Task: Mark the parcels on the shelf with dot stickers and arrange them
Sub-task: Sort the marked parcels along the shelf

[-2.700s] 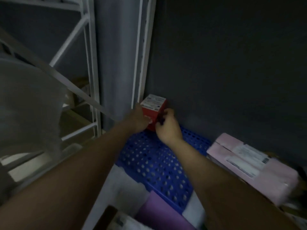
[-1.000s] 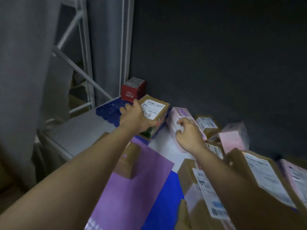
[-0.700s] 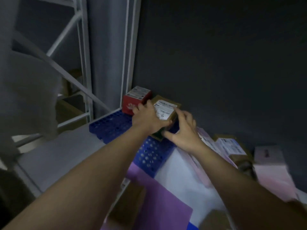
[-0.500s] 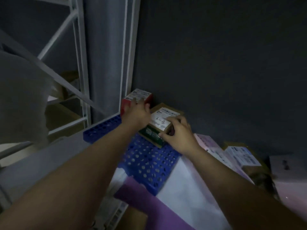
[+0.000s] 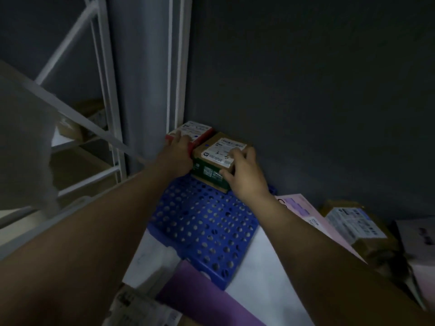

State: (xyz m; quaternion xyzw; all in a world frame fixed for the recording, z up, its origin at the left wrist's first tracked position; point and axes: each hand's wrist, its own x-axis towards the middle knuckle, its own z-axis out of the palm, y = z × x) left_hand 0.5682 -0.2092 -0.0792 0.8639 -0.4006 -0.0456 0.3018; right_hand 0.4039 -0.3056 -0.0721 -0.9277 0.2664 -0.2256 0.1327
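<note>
Both forearms are showing bare from frame edge to wrist, no sleeves or cuffs. Left hand and right hand are showing no gloves, rings, watch or bands. Nails are looking short & unpainted where visible, tho light is dim and blurring fine detail. No other clothing is showing in head view.

A parcel storeroom or small warehouse. White metal shelving uprights with diagonal braces stand against a dark wall; right of the uprights, labelled cardboard and pink parcels crowd a shelf lined with a blue perforated mat.
</note>
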